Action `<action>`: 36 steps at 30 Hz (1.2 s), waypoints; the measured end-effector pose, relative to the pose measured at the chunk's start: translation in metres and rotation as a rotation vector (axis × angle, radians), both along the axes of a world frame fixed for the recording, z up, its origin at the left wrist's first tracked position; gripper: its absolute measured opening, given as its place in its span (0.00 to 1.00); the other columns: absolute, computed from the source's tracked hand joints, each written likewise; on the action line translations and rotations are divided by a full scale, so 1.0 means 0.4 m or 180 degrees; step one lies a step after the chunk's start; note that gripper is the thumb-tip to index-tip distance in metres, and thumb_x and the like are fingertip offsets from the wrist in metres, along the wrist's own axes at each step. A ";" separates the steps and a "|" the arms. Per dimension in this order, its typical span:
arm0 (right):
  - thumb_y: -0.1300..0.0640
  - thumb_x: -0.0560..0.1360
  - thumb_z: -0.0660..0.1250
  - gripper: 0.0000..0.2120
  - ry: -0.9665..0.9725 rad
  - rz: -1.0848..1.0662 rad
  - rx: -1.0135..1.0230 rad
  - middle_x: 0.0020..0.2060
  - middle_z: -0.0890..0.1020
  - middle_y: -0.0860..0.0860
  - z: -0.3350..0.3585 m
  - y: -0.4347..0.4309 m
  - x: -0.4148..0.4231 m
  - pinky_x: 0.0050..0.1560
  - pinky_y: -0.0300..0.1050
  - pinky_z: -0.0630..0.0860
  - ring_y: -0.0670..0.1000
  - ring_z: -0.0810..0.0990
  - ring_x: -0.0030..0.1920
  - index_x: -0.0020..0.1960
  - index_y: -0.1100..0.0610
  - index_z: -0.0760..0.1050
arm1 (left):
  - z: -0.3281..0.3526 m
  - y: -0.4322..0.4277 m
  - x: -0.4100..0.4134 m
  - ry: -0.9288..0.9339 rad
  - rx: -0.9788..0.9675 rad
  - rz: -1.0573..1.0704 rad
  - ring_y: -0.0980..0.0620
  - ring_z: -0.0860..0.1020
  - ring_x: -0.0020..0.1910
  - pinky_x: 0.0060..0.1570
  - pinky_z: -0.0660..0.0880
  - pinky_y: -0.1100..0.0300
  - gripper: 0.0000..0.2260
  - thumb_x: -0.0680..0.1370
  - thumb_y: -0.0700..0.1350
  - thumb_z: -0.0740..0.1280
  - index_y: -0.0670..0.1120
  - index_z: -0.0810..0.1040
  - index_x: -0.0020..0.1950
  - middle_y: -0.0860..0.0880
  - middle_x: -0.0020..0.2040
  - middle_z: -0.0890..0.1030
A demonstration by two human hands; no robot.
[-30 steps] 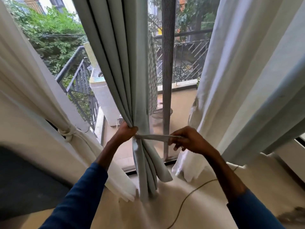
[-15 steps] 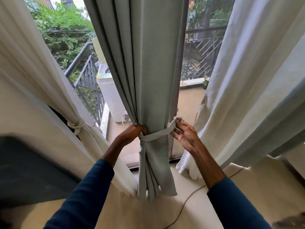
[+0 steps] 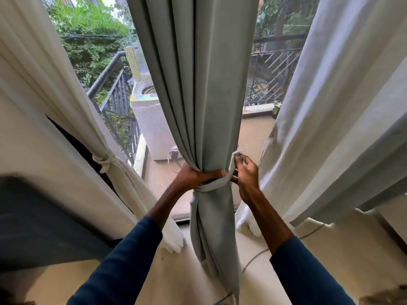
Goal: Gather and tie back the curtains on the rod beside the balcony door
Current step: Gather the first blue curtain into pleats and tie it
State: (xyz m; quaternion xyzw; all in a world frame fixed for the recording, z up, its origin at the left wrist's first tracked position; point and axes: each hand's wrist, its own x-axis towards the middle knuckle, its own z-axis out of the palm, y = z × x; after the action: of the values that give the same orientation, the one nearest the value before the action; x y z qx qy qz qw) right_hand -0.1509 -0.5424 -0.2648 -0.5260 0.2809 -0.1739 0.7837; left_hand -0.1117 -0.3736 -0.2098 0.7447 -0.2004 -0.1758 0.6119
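Soft, limp grey curtain: left hand clasps its gathered waist, right hand pinches the tie-band end.

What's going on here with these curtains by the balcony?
A person is tying back the grey-green middle curtain. Their left hand grips the gathered fabric at its waist, while the right hand pinches the end of the tie band wrapped round it. The cream curtain on the left is already knotted back; no tie shows on the pale curtain at right.
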 end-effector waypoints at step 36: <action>0.66 0.84 0.54 0.14 0.0124 0.2084 -0.0941 0.36 0.86 0.49 0.100 -0.093 0.038 0.42 0.40 0.80 0.43 0.84 0.35 0.48 0.62 0.77 | -0.054 -0.041 0.017 -0.2531 0.1194 -0.0312 0.46 0.79 0.63 0.57 0.79 0.50 0.25 0.74 0.61 0.70 0.50 0.78 0.67 0.48 0.63 0.81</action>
State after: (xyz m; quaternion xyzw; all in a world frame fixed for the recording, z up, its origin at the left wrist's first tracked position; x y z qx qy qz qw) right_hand -0.1357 -0.5795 -0.2249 -0.6990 0.0842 0.0577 0.7078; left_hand -0.1047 -0.3900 -0.2316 0.8422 -0.4200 0.0622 0.3324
